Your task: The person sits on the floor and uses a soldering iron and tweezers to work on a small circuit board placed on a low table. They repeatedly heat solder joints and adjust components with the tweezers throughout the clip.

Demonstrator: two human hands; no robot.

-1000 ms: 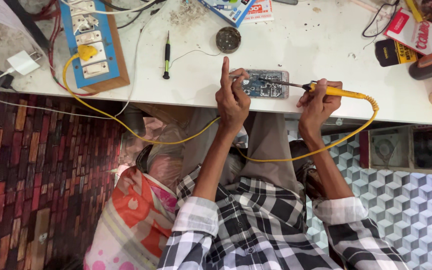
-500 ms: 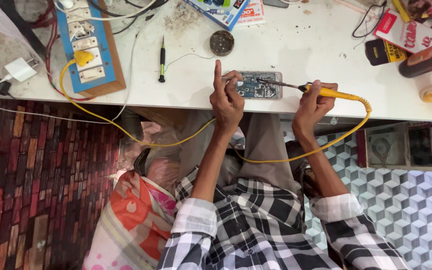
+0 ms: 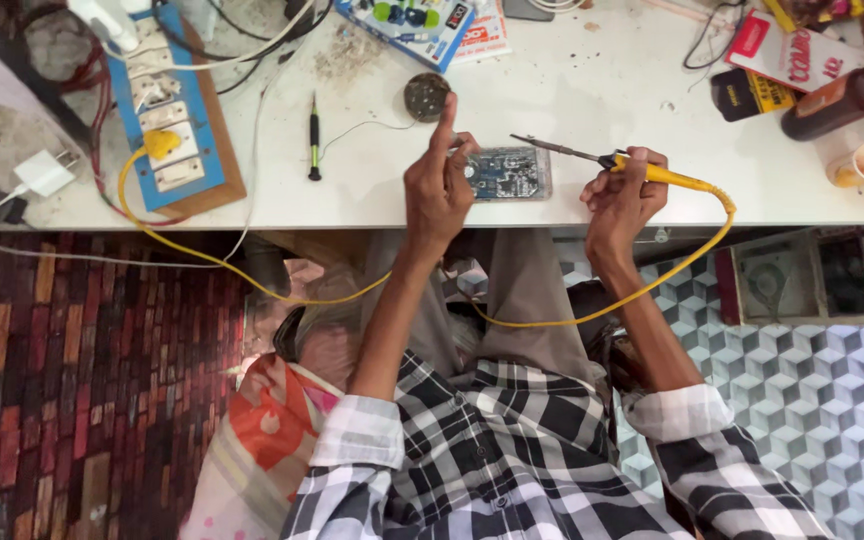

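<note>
Looks like I'm mid-soldering here: my right hand [image 3: 620, 195] is wrapped around the yellow soldering iron [image 3: 652, 172], tip hanging just left of it over the circuit board [image 3: 508, 172] on the desk [image 3: 592, 90]. My left hand [image 3: 436, 190] pinches the board's near edge, index finger up. Next I'd guess the tip needs a steady drop onto the joint.

- We see a yellow-handled soldering iron [image 3: 652, 172] with a yellow cord.
- We see a blue-green circuit board [image 3: 508, 172].
- We note a white table [image 3: 602, 100].
- We note a blue socket board [image 3: 167, 110].
- We wear black-and-white checked sleeves [image 3: 362, 450].
</note>
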